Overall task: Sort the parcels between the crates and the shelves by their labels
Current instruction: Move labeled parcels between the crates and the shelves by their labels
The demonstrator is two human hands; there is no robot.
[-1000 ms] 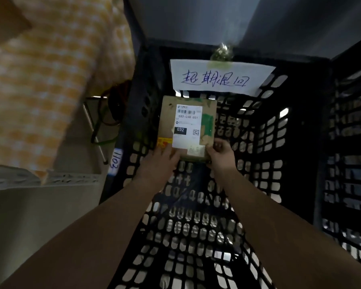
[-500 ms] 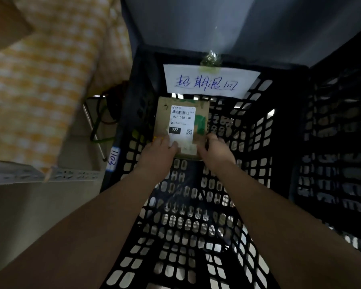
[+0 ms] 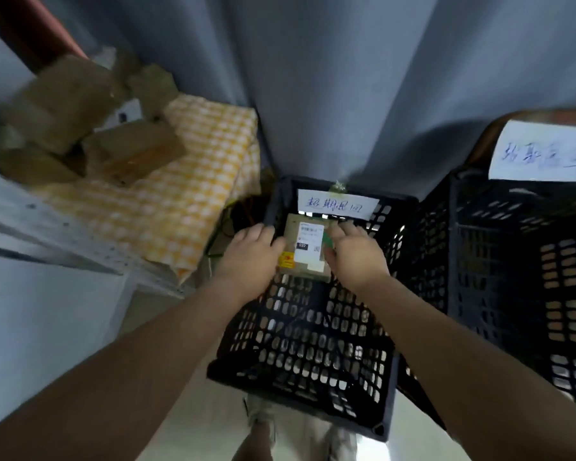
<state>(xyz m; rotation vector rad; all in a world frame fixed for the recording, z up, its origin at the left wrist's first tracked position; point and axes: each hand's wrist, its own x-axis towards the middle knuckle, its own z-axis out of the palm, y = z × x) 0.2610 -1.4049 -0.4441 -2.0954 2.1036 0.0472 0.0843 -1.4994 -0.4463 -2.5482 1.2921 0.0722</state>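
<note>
The left hand point(image 3: 250, 257) and right hand point(image 3: 354, 257) have slid to the sides of the brown cardboard parcel point(image 3: 305, 261), gripping it at the 12 o'clock end of the black lattice plastic crate point(image 3: 313, 347); brown cardboard boxes point(image 3: 130, 154) heaped at 10 o'clock likely await sorting.

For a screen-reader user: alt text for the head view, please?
The left hand and right hand hold a labelled cardboard parcel inside a black slotted crate bearing a handwritten sign. A second crate stands beside it; more parcels lie on a checked cloth.
</note>
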